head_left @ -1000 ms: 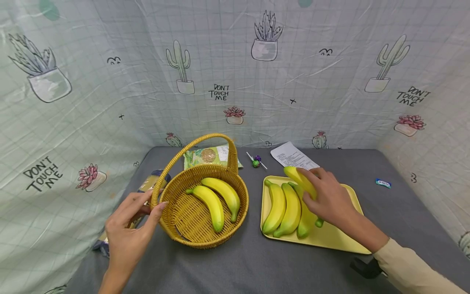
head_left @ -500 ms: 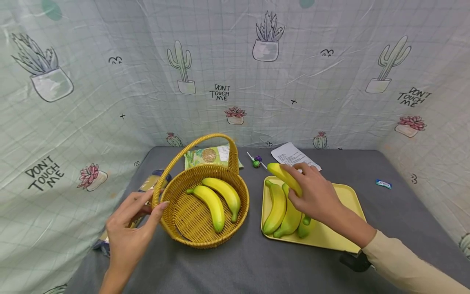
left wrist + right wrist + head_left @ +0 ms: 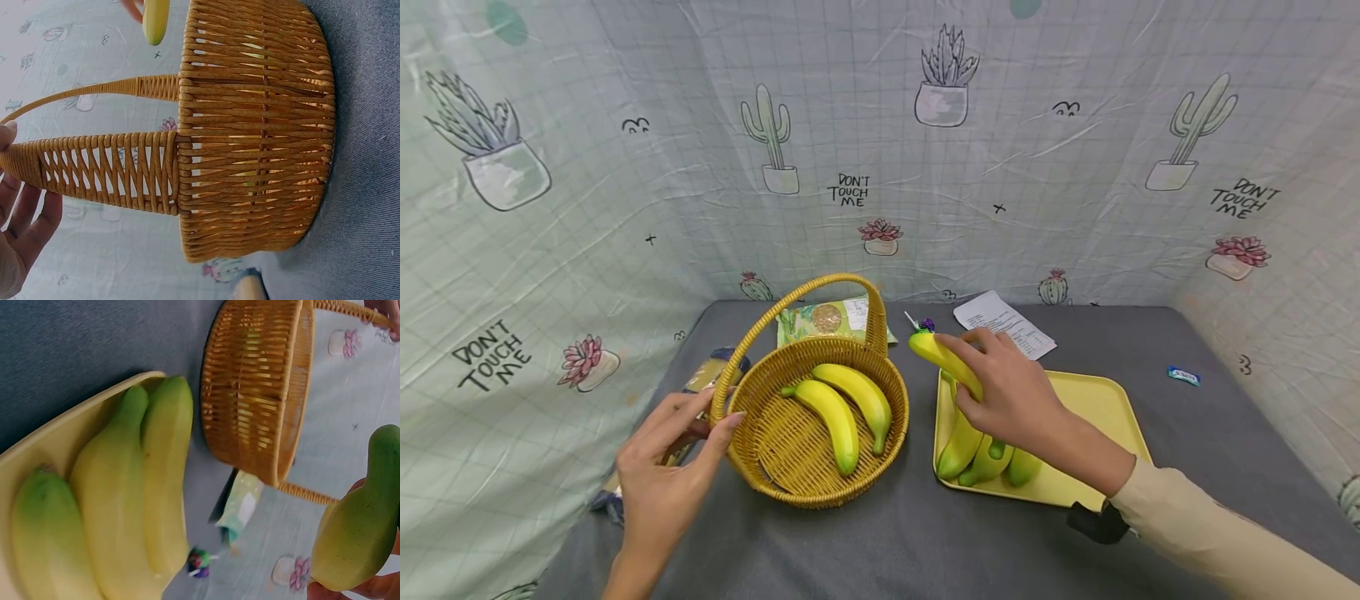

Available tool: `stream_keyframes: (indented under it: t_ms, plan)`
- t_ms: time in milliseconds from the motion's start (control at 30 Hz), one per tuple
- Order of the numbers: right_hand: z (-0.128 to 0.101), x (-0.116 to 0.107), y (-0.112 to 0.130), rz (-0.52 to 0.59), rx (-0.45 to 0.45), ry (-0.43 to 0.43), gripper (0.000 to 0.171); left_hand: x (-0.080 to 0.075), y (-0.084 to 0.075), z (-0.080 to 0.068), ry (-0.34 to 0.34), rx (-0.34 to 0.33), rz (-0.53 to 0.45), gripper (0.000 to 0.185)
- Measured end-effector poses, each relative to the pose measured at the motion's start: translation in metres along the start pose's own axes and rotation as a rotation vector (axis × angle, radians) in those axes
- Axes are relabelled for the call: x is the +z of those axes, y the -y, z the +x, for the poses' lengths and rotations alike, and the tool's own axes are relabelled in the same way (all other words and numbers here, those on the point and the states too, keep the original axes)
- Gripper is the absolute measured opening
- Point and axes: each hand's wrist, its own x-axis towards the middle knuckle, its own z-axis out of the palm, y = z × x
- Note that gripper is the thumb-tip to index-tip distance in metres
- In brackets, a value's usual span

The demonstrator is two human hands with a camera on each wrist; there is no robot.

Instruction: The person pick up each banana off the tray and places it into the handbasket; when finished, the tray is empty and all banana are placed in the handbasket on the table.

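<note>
My left hand (image 3: 662, 467) pinches the handle of a wicker basket (image 3: 752, 479) near its left base, fingers behind and thumb in front. Two bananas lie inside the basket; the nearer banana (image 3: 829, 421) slants beside the farther banana (image 3: 868, 400). Above the left part of a yellow tray (image 3: 1093, 408), my right hand (image 3: 1011, 387) grips a banana (image 3: 951, 362), its far tip pointing left. Three bananas rest side by side on the tray, partly hidden under that hand; the right wrist view shows the middle banana (image 3: 115, 487) among them.
Behind the basket lies a green packet (image 3: 805, 323); a blue-and-yellow packet (image 3: 707, 371) is at its left. Lollipops (image 3: 927, 324) and a printed paper sheet (image 3: 1000, 321) lie toward the back. A small blue wrapped sweet (image 3: 1183, 376) sits at the right.
My right hand has carried the banana leftward across the tray toward the basket, now covering part of the lollipops. My left hand stays on the basket handle.
</note>
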Motion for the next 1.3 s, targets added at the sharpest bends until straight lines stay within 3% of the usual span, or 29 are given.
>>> stream_keyframes:
  t_ms: [467,733,1300]
  plan:
    - [0.040,0.011,0.041,-0.032,-0.213,0.009,0.061,-0.002,0.013,-0.004,-0.002,-0.032,-0.003,0.051]
    - [0.058,0.026,0.061,-0.031,-0.238,0.055,0.064,-0.001,0.005,0.000,0.006,-0.025,-0.015,0.049]
    - [0.083,0.066,0.100,-0.044,-0.214,0.239,0.061,-0.002,0.022,-0.009,0.007,-0.048,-0.013,0.053]
